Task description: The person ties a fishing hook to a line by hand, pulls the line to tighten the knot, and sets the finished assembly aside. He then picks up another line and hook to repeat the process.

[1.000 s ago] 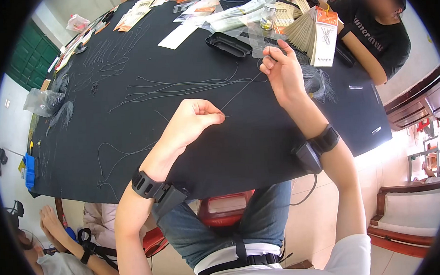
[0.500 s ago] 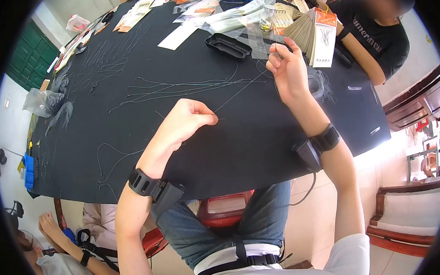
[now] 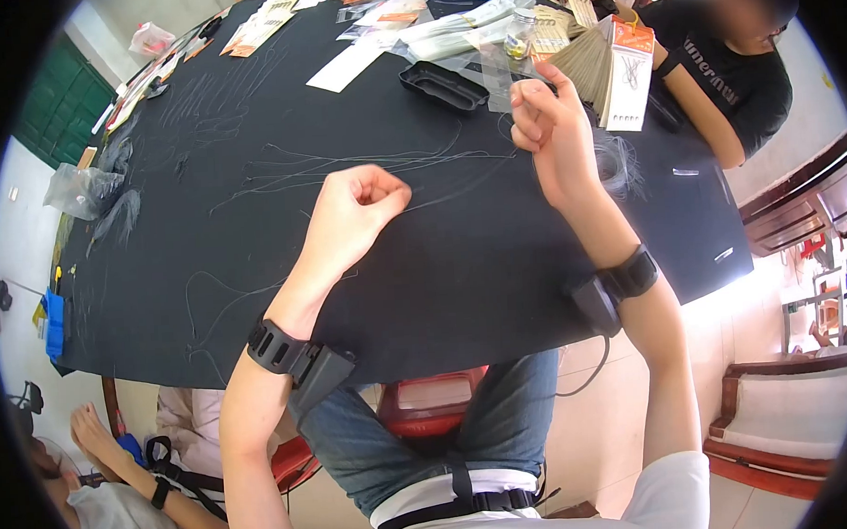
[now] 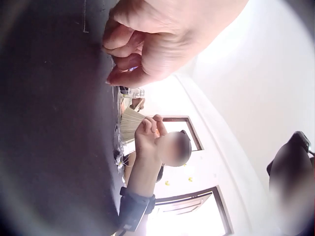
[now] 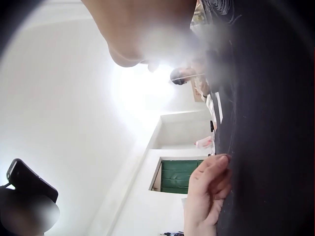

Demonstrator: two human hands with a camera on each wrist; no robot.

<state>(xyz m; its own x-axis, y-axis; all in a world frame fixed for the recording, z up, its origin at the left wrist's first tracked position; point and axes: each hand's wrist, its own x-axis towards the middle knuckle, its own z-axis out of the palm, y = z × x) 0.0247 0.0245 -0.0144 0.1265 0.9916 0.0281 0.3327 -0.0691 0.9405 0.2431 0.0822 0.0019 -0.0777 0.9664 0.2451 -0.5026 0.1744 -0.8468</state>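
While both forearms reach over the near edge of the black table (image 3: 499,261), the left hand (image 3: 359,203) hangs just above the cloth near the middle of the head view. Its fingers are curled into a tight fist, with the thumb pressed on the forefinger, pinching 1 end of a thin line (image 3: 458,189). From that fist the line runs toward 2 o'clock, low over the table, up to the right hand (image 3: 545,127). This hand is raised higher, and its thumb and forefinger nip the line's other end while the remaining fingers are loosely bent. The left wrist view shows the left hand (image 4: 157,39) clenched the same way.

Loose lines (image 3: 343,164) lie spread on the cloth at 12 o'clock from the left hand. Farther off, a black tray (image 3: 442,84) sits at 10 o'clock from the right hand and a fan of cards (image 3: 589,59) at 1 o'clock. A clear bag (image 3: 75,193) lies at the table's 9 o'clock edge. A second person's arm (image 3: 710,110) rests at the 2 o'clock edge.
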